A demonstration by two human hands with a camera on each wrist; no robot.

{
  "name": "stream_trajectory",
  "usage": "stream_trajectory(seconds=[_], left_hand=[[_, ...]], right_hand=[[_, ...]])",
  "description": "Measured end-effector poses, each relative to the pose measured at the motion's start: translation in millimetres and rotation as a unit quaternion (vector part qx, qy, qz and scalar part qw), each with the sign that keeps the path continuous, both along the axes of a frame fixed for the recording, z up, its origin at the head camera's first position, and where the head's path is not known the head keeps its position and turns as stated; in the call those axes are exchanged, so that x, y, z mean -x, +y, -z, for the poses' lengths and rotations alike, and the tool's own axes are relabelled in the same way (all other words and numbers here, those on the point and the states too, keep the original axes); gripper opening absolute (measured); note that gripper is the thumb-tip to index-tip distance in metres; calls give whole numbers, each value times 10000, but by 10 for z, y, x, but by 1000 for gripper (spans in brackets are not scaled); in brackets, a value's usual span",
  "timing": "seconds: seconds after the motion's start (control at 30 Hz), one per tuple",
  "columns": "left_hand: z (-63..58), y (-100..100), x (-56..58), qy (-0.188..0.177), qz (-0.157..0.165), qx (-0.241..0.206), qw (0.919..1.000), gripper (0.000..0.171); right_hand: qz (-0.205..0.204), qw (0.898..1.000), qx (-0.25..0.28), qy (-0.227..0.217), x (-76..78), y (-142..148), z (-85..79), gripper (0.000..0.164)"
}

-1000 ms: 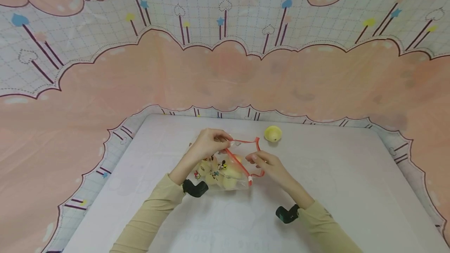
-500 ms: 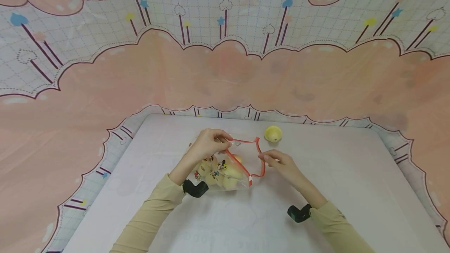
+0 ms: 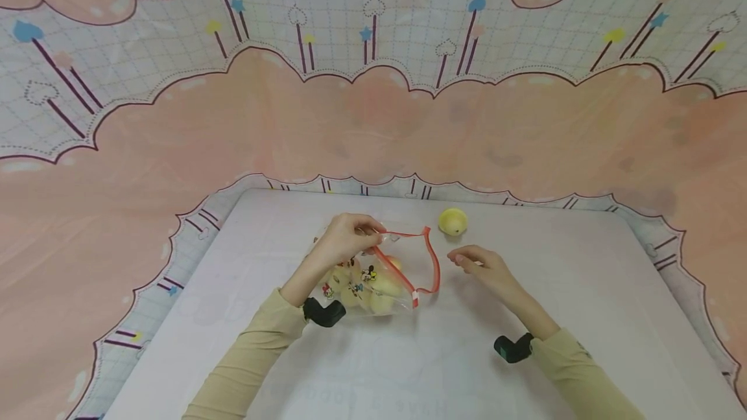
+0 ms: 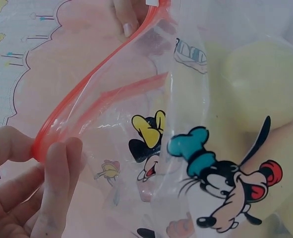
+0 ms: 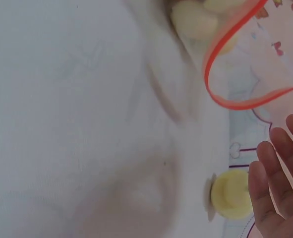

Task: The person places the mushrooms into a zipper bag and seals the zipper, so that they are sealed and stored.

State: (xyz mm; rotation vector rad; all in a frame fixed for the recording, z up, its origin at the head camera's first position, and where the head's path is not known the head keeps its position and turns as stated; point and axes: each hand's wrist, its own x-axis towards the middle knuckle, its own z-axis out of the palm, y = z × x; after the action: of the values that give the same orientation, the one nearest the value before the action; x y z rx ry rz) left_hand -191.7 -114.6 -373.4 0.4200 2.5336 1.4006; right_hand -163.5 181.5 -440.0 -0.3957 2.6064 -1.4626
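Note:
A clear zip bag [image 3: 364, 290] with cartoon prints and a red zip rim stands on the table, its mouth spread wide to the right. Several pale yellow round fruits [image 4: 265, 84] show through its plastic. My left hand [image 3: 344, 238] pinches the red rim [image 4: 99, 72] between thumb and fingers at the bag's left side. Apart from the rim, to its right, my right hand [image 3: 481, 266] hovers with relaxed fingers and nothing in them. A round yellow fruit [image 3: 453, 221] with a small dark spot lies behind the bag, beyond the right fingertips.
The white table [image 3: 560, 277] stretches out on both sides of the bag. A printed pink curtain [image 3: 373, 128] hangs behind the table's far edge. Black wrist mounts [image 3: 513, 348] jut out below both wrists.
My right hand has drawn back to the right, from inside the bag's mouth, past its rim, to a spot clear of it. The left hand keeps its grip in place.

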Motion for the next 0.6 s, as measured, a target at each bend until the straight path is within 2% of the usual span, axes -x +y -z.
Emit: stream_trajectory(seconds=[0.43, 0.6], left_hand=[[-5, -21, -7, 104, 21, -3, 9999, 23], [-19, -20, -17, 73, 1, -20, 10000, 23]], right_hand=[[105, 9981, -569, 201, 182, 190, 35, 27], [175, 9979, -542, 314, 250, 229, 54, 27]])
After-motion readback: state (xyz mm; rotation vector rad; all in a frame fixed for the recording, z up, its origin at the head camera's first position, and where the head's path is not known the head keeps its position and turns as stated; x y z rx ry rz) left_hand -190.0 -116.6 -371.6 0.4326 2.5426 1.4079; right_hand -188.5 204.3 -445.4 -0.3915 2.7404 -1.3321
